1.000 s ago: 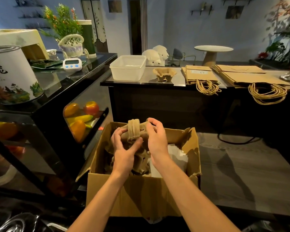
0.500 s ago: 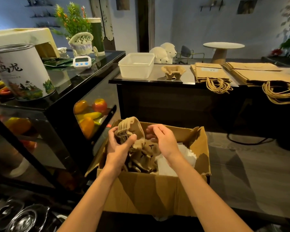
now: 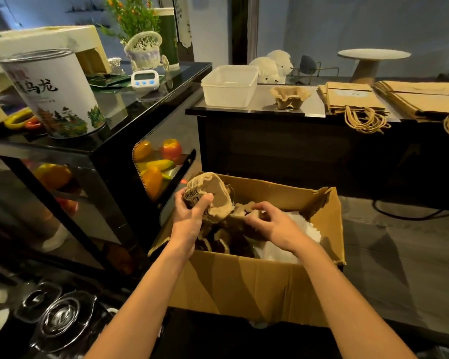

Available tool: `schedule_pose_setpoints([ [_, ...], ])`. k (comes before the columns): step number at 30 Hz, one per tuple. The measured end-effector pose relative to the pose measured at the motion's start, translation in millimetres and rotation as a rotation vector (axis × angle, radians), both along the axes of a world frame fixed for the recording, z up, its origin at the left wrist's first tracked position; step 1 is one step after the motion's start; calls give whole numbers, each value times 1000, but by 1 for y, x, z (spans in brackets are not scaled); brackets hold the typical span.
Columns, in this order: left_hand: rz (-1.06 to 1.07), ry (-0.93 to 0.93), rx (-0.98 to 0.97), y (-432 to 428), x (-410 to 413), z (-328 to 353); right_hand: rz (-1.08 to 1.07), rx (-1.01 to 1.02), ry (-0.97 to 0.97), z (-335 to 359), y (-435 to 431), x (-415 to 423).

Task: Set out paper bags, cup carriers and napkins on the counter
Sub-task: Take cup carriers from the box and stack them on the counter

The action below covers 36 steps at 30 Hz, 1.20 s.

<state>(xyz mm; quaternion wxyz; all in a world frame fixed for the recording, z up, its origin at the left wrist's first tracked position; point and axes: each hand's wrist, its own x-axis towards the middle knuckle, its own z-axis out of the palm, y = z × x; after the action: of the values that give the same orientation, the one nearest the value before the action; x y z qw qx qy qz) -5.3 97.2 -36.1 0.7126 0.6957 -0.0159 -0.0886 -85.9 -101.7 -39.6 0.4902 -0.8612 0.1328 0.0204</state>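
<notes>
Our left fingers (image 3: 180,203) are curling round a stack of cup carriers (image 3: 215,195), the thumb pressing across its ribbed edge. The left hand (image 3: 191,218) is holding the stack tilted above the box's left rim, a little left of the frame's centre. Our right fingers (image 3: 259,206) are bending close together and pinching the edge of a loose carrier (image 3: 240,213) just beside that stack. The right hand (image 3: 279,225) is hanging over the middle of the box. Both forearms are reaching in from the bottom edge of the frame.

Other carriers (image 3: 218,242) are lying in shadow under the hands. White napkins (image 3: 305,226) are sitting in the right part of the cardboard box (image 3: 257,283), whose flaps are standing open.

Above it, toward the upper right of the frame, the counter (image 3: 244,111) is carrying a clear plastic tub (image 3: 230,85) and a single cup carrier (image 3: 290,95) just right of it. Further right, a small pile of paper bags (image 3: 353,98) and a bigger pile of paper bags (image 3: 425,98) are lying flat, their rope handles hanging over the front edge.

At the left of the frame a tea tin (image 3: 55,92) is standing on a glass display case (image 3: 109,156) with fruit inside, and a white timer (image 3: 145,80) is sitting behind it.
</notes>
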Motion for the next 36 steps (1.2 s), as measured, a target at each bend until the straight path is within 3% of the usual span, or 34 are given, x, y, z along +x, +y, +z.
schedule_pose_setpoints([
  [7,27,-40,39,-8,-6,3,-351,51,-184,-1,-1,2],
  [12,-83,-17,80,-4,-5,0,-516,464,-184,8,8,6],
  [17,-171,4,32,-5,-10,5,-532,499,-234,16,20,17],
  [21,-141,-82,44,-3,-10,3,-623,777,-121,24,28,22],
  [23,-126,-153,59,-4,-11,1,-585,778,-85,21,38,24],
  [28,-27,-231,80,-5,-16,2,-561,558,-100,14,46,23],
  [36,-38,-450,234,-13,-12,-8,-587,643,74,15,64,27],
])
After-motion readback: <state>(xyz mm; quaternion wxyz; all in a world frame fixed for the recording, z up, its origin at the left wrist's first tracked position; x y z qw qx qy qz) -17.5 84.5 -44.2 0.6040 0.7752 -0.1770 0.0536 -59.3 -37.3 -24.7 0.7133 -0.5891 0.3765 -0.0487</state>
